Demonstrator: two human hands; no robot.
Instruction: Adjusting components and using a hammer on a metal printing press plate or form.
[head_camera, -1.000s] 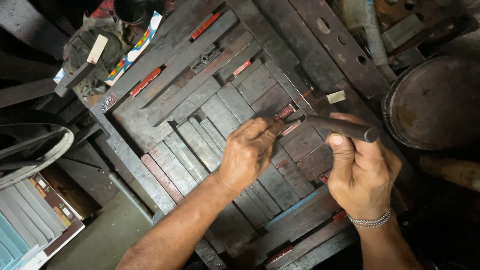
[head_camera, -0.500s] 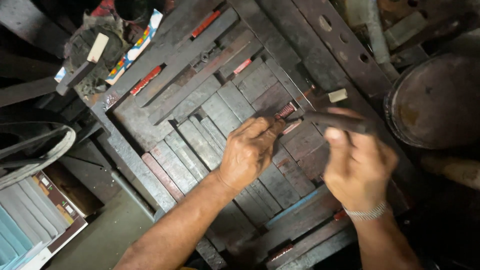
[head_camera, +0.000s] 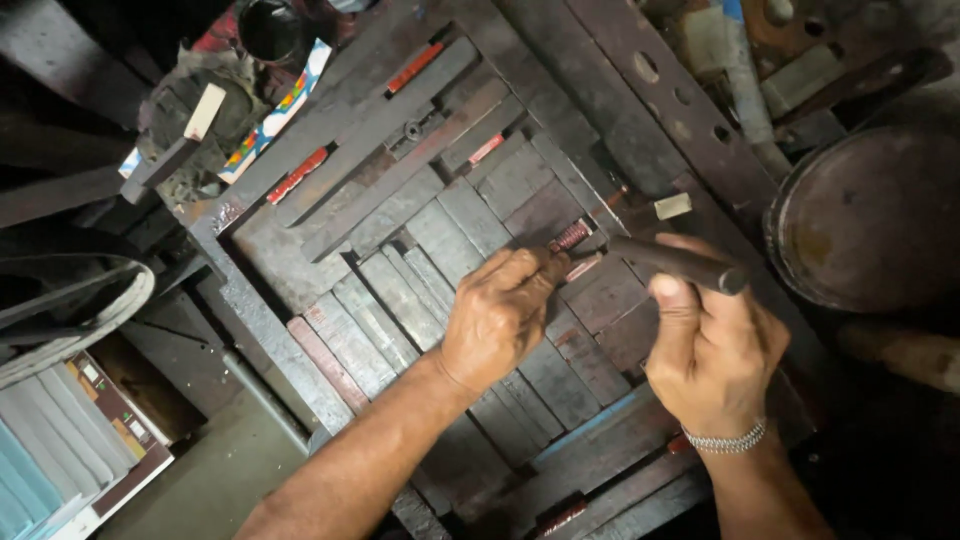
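Rod (head_camera: 668, 262) in right hand (head_camera: 712, 345), lying crosswise, tip perhaps toward spring (head_camera: 570, 236)

Dim workshop, light falling from above onto centre. Left hand (head_camera: 497, 318) and right hand (head_camera: 712, 345) lit warm and sharp. Metal frame (head_camera: 250, 310) dull grey, no glare. Corners sink into deep shadow, right edge near black. Round drum (head_camera: 860, 215) murky. Slight softness toward edges.

blocks (head_camera: 470, 240) in frame (head_camera: 250, 320) | drum (head_camera: 860, 220) right | rod (head_camera: 670, 262) between
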